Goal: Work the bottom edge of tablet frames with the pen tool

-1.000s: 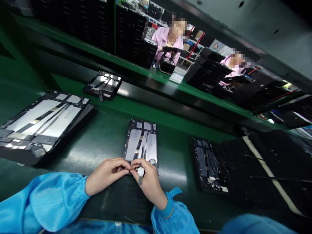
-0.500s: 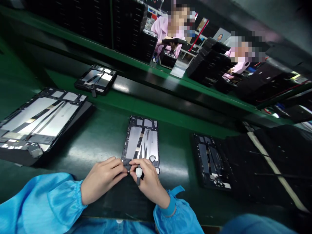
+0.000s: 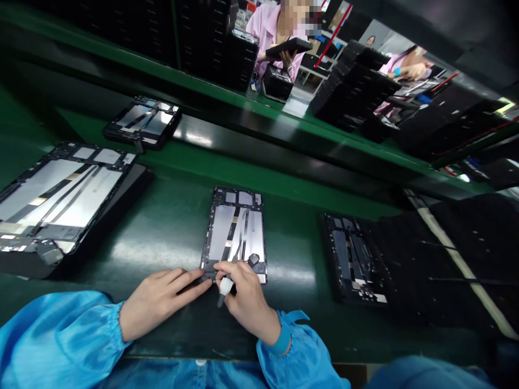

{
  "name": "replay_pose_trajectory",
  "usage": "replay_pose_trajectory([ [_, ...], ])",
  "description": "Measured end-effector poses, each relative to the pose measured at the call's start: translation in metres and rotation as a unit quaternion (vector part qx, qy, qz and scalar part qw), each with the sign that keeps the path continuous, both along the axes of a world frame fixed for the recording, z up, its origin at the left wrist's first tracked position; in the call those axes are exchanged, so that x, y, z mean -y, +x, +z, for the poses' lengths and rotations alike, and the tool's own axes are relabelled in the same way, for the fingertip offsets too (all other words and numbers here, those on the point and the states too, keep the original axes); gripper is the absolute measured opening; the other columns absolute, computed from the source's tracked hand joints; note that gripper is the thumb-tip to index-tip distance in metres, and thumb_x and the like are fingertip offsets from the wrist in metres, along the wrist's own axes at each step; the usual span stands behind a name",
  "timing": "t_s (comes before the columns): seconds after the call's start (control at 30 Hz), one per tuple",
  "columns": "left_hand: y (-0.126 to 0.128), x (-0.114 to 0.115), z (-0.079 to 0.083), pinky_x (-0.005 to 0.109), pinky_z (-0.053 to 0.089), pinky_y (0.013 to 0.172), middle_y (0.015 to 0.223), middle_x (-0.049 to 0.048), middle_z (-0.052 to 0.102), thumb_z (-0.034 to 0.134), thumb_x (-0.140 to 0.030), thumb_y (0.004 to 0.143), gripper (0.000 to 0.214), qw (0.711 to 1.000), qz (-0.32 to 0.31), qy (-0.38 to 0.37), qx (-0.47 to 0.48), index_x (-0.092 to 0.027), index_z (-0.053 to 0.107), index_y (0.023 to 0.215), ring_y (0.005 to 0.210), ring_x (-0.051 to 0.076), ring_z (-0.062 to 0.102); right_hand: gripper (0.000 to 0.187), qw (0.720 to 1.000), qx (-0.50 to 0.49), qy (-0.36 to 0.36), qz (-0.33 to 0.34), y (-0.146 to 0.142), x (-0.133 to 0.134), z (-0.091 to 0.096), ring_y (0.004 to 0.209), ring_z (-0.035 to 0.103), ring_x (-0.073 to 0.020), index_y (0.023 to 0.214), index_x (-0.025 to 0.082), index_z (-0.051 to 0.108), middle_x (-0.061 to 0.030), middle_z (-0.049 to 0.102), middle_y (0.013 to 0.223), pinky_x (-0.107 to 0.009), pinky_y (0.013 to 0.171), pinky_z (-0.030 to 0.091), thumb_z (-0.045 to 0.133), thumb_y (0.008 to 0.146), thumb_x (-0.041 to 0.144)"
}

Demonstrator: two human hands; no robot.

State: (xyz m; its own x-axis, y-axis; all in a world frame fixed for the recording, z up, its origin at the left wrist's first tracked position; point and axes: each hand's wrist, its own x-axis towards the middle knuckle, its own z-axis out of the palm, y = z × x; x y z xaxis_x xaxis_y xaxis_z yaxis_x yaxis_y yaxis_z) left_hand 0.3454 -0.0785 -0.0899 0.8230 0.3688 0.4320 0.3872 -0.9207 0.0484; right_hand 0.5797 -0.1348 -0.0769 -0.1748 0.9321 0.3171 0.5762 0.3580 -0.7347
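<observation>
An opened tablet [image 3: 255,227], its metal inside and ribbon cables showing, lies face-up on the green bench before me. My left hand [image 3: 160,300] rests at its lower left corner, fingers stretched out and fingertips touching the edge. At the tablet's bottom edge, my right hand [image 3: 249,300] is closed around a slim dark tool with a white wrap, seemingly tweezers [image 3: 226,286]. The tool's thin end points up over the tablet; its tip is partly hidden by my fingers. Just above my right knuckles sits a small dark square part [image 3: 253,260] on the tablet.
A larger-looking opened tablet [image 3: 85,189] lies on a black block at left, with another opened tablet [image 3: 144,121] behind it. To the right is a darker opened tablet [image 3: 348,254] beside black stacked pieces [image 3: 405,259]. Beyond the shelf, a person in pink [image 3: 267,27] holds a black slab.
My left fingers have spread from a pinch to lie at the tablet's corner. The tool in my right hand leans more to the left. The square part appears turned and darker.
</observation>
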Motion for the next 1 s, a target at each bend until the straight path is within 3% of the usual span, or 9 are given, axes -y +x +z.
replay_pose_trajectory([
  [0.23,0.002,-0.001,-0.005,0.032,0.045,0.079,0.122,0.0064,0.066,0.031,-0.007,0.102,0.048,1.000,-0.005,0.009,-0.024,-0.024,0.054,0.140,0.087,0.020,0.057,0.041,1.000,-0.011,-0.025,-0.004,0.001,-0.003,0.001,0.089,0.067,-0.0259,0.122,0.022,0.062,-0.0051,0.075,0.091,-0.037,0.080,0.054,0.057,0.087,0.001],
  [0.4,0.003,0.004,-0.010,0.034,0.048,0.079,0.122,0.0097,0.065,0.031,-0.003,0.099,0.052,0.998,0.010,0.004,-0.054,-0.022,0.050,0.144,0.092,0.022,0.060,0.014,0.991,-0.126,-0.038,-0.019,0.010,0.006,0.011,0.077,0.071,-0.0215,0.110,0.023,0.070,-0.0036,0.074,0.082,-0.033,0.074,0.057,0.060,0.100,0.024],
  [0.5,0.004,0.006,-0.013,0.034,0.049,0.081,0.127,0.0109,0.062,0.031,-0.002,0.098,0.054,0.998,0.018,-0.010,-0.061,-0.022,0.050,0.144,0.100,0.023,0.060,0.029,0.975,-0.204,-0.081,-0.019,0.018,0.019,0.013,0.055,0.063,-0.0132,0.122,0.026,0.071,-0.0013,0.067,0.079,-0.027,0.059,0.058,0.050,0.107,0.039],
  [0.6,0.005,0.007,-0.015,0.034,0.050,0.083,0.130,0.0109,0.060,0.031,-0.001,0.098,0.055,0.998,0.022,-0.016,-0.049,-0.023,0.050,0.144,0.104,0.024,0.060,0.035,0.957,-0.250,-0.146,-0.024,0.018,0.028,0.008,0.050,0.060,-0.0087,0.130,0.029,0.069,-0.0038,0.066,0.095,-0.021,0.046,0.056,0.048,0.107,0.045],
  [0.73,0.004,0.006,-0.017,0.033,0.050,0.083,0.129,0.0110,0.060,0.033,-0.001,0.096,0.055,0.999,0.019,-0.015,-0.043,-0.023,0.051,0.143,0.104,0.024,0.060,0.028,0.942,-0.276,-0.185,-0.057,0.010,0.028,0.002,0.056,0.068,-0.0119,0.118,0.025,0.070,-0.0041,0.071,0.089,-0.019,0.046,0.058,0.059,0.102,0.045],
  [1.0,0.003,0.007,-0.015,0.034,0.053,0.083,0.129,0.0113,0.061,0.031,-0.002,0.098,0.055,0.999,0.018,-0.013,-0.040,-0.024,0.051,0.144,0.103,0.023,0.062,0.027,0.950,-0.227,-0.194,-0.091,0.018,0.029,0.002,0.046,0.064,-0.0130,0.099,0.020,0.074,-0.0013,0.070,0.066,-0.021,0.045,0.055,0.062,0.098,0.044],
])
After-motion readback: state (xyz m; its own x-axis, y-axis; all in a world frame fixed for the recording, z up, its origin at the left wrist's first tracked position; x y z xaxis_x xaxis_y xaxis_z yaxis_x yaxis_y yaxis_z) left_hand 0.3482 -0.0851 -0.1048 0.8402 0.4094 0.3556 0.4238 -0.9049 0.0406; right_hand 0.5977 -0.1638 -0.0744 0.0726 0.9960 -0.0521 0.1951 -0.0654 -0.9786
